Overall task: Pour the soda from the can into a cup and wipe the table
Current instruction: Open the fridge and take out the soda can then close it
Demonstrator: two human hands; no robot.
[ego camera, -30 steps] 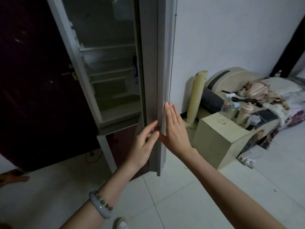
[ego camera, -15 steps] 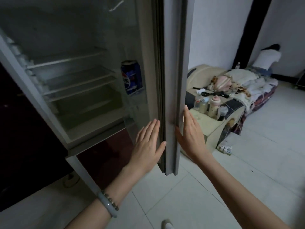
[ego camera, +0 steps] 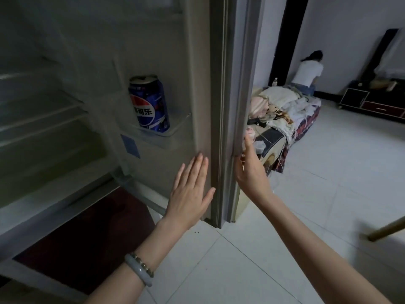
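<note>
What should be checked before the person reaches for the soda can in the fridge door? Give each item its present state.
1. Fridge door open far enough to reach inside: ok, its inner side faces the camera.
2. Can upright and seated: ok, it stands upright in the clear door shelf.
3. Left hand free: ok, fingers straight and flat by the door's inner face, holding nothing.
4. Right hand free: ok, it rests on the door's outer edge and holds nothing.
5. Path from left hand to can clear: ok, nothing lies between them.
6. Can sealed: cannot tell, the top is too dim and blurred.
</note>
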